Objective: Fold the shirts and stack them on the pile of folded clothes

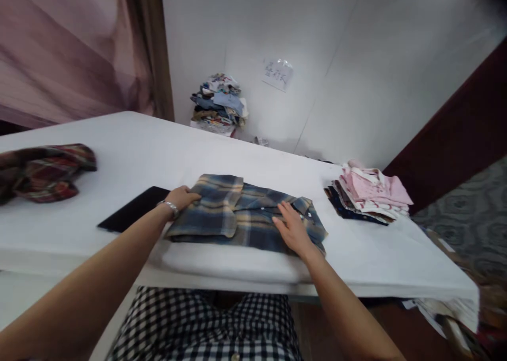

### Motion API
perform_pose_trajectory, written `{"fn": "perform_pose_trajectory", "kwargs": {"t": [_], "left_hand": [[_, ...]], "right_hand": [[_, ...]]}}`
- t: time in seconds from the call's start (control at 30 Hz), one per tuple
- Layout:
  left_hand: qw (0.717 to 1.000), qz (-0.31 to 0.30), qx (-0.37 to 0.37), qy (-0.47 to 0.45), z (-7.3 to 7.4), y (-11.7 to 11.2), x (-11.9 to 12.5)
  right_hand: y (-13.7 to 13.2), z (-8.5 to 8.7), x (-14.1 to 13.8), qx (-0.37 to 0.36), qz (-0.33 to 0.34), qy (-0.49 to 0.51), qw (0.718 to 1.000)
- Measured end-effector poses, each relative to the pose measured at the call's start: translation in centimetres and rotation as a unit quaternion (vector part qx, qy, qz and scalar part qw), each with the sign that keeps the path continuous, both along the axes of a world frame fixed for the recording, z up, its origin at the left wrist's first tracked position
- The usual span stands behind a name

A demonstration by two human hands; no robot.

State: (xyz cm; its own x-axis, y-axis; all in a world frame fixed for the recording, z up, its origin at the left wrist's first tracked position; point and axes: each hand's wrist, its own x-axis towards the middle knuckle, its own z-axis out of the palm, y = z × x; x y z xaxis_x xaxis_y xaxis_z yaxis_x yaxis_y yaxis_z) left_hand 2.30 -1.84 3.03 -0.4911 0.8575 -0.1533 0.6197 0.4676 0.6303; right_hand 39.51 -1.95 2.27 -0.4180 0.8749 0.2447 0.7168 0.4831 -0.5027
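Note:
A blue, grey and tan plaid shirt (pixel 253 221) lies folded on the white table, its collar at the right and one end folded over at the left. My left hand (pixel 180 198), with a bracelet at the wrist, is closed at the shirt's left edge, its fingertips partly hidden. Flat on the shirt near the collar rests my right hand (pixel 293 228), fingers spread. A thin black board (pixel 134 209) lies on the table just left of the shirt, partly behind my left forearm.
A crumpled red plaid garment (pixel 55 171) is at the table's (pixel 130 139) left. Folded clothes, a pink one on top (pixel 374 187), are stacked at the right. Beyond the far edge, a clothes pile (pixel 219 105) stands against the wall, near a paper sign (pixel 277 75).

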Motion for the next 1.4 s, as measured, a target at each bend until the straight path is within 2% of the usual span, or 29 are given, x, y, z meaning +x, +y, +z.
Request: {"fn": "perform_pose_trajectory", "kwargs": {"t": [0.1,0.17,0.27,0.33,0.4,0.5,0.6,0.67,0.73,0.77,0.83,0.9,0.97,1.07,1.17,1.27,1.4], "left_hand": [[0.999,0.013,-0.002,-0.033,0.0,-0.2,0.2],[0.998,0.02,-0.004,-0.061,0.2,-0.3,0.2],[0.994,0.022,-0.006,-0.111,0.9,-0.4,0.2],[0.99,0.017,-0.002,-0.137,2.0,-0.3,0.2],[0.987,0.004,0.004,-0.161,3.7,-0.1,0.6],[0.982,-0.032,0.033,-0.184,7.2,0.3,2.9],[0.972,-0.091,0.076,-0.201,10.4,0.9,7.7],[0.951,-0.149,0.093,-0.253,11.4,1.3,11.4],[0.928,-0.204,0.1,-0.295,11.0,1.8,14.3],[0.925,-0.222,0.102,-0.29,10.4,2.0,15.3],[0.943,-0.227,0.108,-0.218,8.6,2.7,16.1],[0.964,-0.216,0.113,-0.107,6.6,3.3,15.7],[0.971,-0.211,0.109,-0.011,4.7,3.8,14.8],[0.965,-0.231,0.097,0.072,2.5,3.7,13.8],[0.95,-0.278,0.09,0.107,0.7,3.0,13.8],[0.939,-0.305,0.079,0.137,-0.1,2.7,14.0],[0.932,-0.323,0.059,0.151,1.1,4.1,13.9]], "right_hand": [[-1.4,2.2,-5.9,-0.029,0.14,0.109,0.984],[-2.1,2.8,-9.6,-0.059,0.194,0.148,0.968],[-2.4,1.8,-13.5,-0.143,0.191,0.152,0.959],[-2.2,0.5,-14.7,-0.2,0.17,0.159,0.952],[-2.1,-0.4,-14.9,-0.24,0.16,0.22,0.932],[-2.2,-0.4,-13.4,-0.301,0.143,0.375,0.865],[-2.4,0.9,-10.4,-0.328,0.075,0.517,0.787],[-2.4,1.6,-8.2,-0.338,0.025,0.579,0.742],[-2.5,1.7,-6.2,-0.365,0.003,0.596,0.715],[-2.5,1.5,-5.4,-0.382,-0.001,0.592,0.71],[-2.6,0.9,-4.4,-0.41,-0.004,0.581,0.703],[-2.8,0.2,-4.0,-0.424,-0.015,0.586,0.691],[-2.9,-0.2,-4.0,-0.422,-0.03,0.606,0.674],[-3.0,0.0,-4.3,-0.402,-0.026,0.645,0.649],[-3.1,0.3,-4.2,-0.392,-0.019,0.667,0.633],[-3.7,0.1,-3.2,-0.4,-0.064,0.675,0.617],[-5.8,-0.8,-1.2,-0.409,-0.072,0.659,0.627]]}}
